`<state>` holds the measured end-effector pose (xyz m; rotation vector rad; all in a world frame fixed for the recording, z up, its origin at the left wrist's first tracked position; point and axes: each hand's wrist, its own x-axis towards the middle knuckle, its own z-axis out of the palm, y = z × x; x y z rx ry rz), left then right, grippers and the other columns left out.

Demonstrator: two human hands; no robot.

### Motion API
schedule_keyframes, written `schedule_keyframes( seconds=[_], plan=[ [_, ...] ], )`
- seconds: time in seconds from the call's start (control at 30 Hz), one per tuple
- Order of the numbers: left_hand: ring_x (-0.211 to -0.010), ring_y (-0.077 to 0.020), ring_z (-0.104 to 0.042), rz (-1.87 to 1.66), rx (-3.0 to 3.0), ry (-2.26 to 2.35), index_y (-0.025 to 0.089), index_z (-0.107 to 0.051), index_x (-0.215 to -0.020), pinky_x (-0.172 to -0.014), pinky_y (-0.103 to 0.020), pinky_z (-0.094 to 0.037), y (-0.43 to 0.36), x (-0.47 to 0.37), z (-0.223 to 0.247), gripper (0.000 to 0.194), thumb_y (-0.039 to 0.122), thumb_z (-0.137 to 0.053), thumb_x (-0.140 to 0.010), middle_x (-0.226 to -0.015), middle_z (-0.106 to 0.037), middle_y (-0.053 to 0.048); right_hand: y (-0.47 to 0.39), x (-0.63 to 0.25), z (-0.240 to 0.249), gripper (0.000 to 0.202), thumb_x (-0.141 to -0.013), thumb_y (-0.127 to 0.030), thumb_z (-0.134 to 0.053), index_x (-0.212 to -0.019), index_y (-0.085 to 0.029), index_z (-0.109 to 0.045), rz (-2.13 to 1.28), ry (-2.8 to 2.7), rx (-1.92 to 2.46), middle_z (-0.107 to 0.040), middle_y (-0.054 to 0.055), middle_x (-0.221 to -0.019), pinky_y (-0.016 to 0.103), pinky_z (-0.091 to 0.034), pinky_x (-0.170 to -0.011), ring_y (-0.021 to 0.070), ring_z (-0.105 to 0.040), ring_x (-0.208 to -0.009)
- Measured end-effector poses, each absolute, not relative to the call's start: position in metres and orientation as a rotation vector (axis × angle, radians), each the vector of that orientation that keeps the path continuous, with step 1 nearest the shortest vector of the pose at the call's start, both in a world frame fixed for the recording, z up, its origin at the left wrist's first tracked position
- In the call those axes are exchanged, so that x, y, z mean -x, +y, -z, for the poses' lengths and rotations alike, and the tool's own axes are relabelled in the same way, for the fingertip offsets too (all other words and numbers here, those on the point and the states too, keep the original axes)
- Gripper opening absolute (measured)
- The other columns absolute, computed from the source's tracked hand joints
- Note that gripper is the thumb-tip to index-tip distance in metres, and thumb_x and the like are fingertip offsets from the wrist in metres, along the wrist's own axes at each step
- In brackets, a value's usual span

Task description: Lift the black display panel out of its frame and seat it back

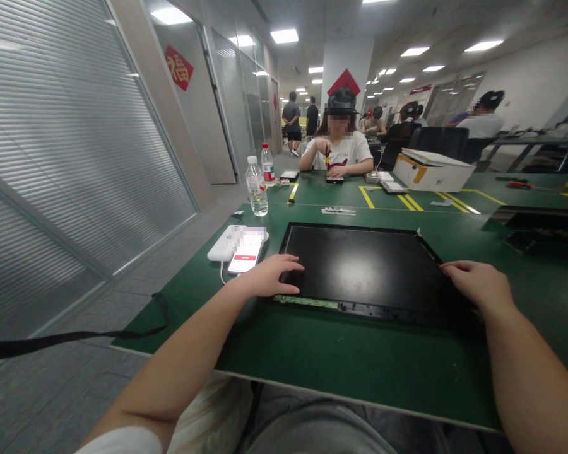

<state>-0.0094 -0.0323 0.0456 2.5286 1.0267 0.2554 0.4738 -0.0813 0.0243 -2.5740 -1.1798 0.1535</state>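
Left hand (269,276) flat, palm down, on the near left corner of the black screen panel (364,268), fingers spread and lying loose across its edge; no closed grip, nothing clasped. Right hand (480,287) likewise open, resting on the near right corner of the same panel, fingers pointing inward along the frame, thumb side hidden, so not clear whether anything is pinched under it. Panel lying flat, face up, on the green bench (350,359), close to the near edge, between both forearms. Strip of bare green circuit board (307,302) showing along the panel's near edge, just beside the left hand.

Just left of the left hand: a phone (246,254) with a lit screen, lying partly on a white power bank (224,243), a white cable looping down from them. Farther back on the left, 2 water bottles (257,186), upright, side by side. Yellow tape lines (366,197) marking squares on the far half of the bench. White and yellow cardboard box (430,169) at the far right side, lid ajar. Another dark panel (544,230) at the right edge, well apart from the hands.

Across the bench, a seated person in a white shirt (343,151), both hands over a small dark device. More people behind, seated and standing. Black strap (76,337) trailing from the bench's near left corner over the floor.
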Motion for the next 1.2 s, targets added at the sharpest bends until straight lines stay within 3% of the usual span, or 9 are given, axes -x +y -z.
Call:
schedule_keyframes(
  seconds=[0.2,0.63,0.77,0.9,1.03,1.2],
  plan=[
    [-0.156,-0.0372,-0.039,-0.283,-2.506,0.972,0.025,-0.07,-0.14,-0.125,-0.051,-0.034,-0.031,0.013,-0.046,0.06,0.032,-0.087,-0.083,-0.171,-0.04,-0.015,-0.082,-0.473,-0.024,0.046,-0.082,-0.048,-0.052,-0.108,-0.028,-0.086,-0.152,-1.188,2.544,-0.079,0.01,-0.111,0.038,-0.051,-0.075,0.0327,-0.069,-0.099],
    [-0.158,-0.034,-0.036,-0.225,-2.555,0.781,0.028,-0.074,-0.134,-0.128,-0.051,-0.03,-0.035,0.009,-0.047,0.042,0.017,-0.072,-0.094,-0.172,-0.038,-0.012,-0.08,-0.477,-0.019,0.042,-0.082,-0.048,-0.054,-0.1,-0.029,-0.086,-0.072,-1.223,2.524,-0.08,0.01,-0.105,0.038,-0.052,-0.073,0.0317,-0.071,-0.093],
    [-0.156,-0.0356,-0.039,-0.272,-2.546,0.853,0.026,-0.073,-0.136,-0.126,-0.051,-0.035,-0.037,0.009,-0.047,0.047,0.021,-0.078,-0.089,-0.171,-0.04,-0.014,-0.079,-0.481,-0.016,0.044,-0.082,-0.049,-0.054,-0.102,-0.028,-0.086,-0.061,-1.229,2.527,-0.08,0.011,-0.105,0.038,-0.052,-0.072,0.0323,-0.071,-0.092],
    [-0.156,-0.0395,-0.037,-0.315,-2.512,1.1,0.019,-0.067,-0.143,-0.125,-0.053,-0.036,-0.036,0.005,-0.046,0.059,0.038,-0.08,-0.088,-0.17,-0.037,-0.02,-0.078,-0.485,-0.014,0.043,-0.082,-0.049,-0.054,-0.102,-0.028,-0.086,-0.055,-1.246,2.521,-0.08,0.01,-0.105,0.037,-0.051,-0.071,0.0315,-0.07,-0.091],
    [-0.152,-0.0374,-0.044,-0.377,-2.46,1.429,0.012,-0.057,-0.15,-0.124,-0.05,-0.038,-0.032,0.001,-0.042,0.056,0.036,-0.061,-0.1,-0.164,-0.045,-0.024,-0.078,-0.485,-0.014,0.043,-0.08,-0.049,-0.054,-0.1,-0.029,-0.086,-0.056,-1.237,2.506,-0.08,0.01,-0.103,0.037,-0.05,-0.069,0.0305,-0.07,-0.088],
    [-0.132,-0.0368,-0.064,-0.213,-2.421,1.62,0.005,-0.06,-0.138,-0.112,-0.047,-0.049,-0.028,0.0,-0.04,0.043,0.025,-0.054,-0.1,-0.14,-0.066,-0.027,-0.079,-0.48,-0.018,0.044,-0.081,-0.049,-0.053,-0.102,-0.029,-0.086,-0.087,-1.227,2.523,-0.08,0.01,-0.107,0.037,-0.05,-0.071,0.031,-0.07,-0.092]
  ],
)
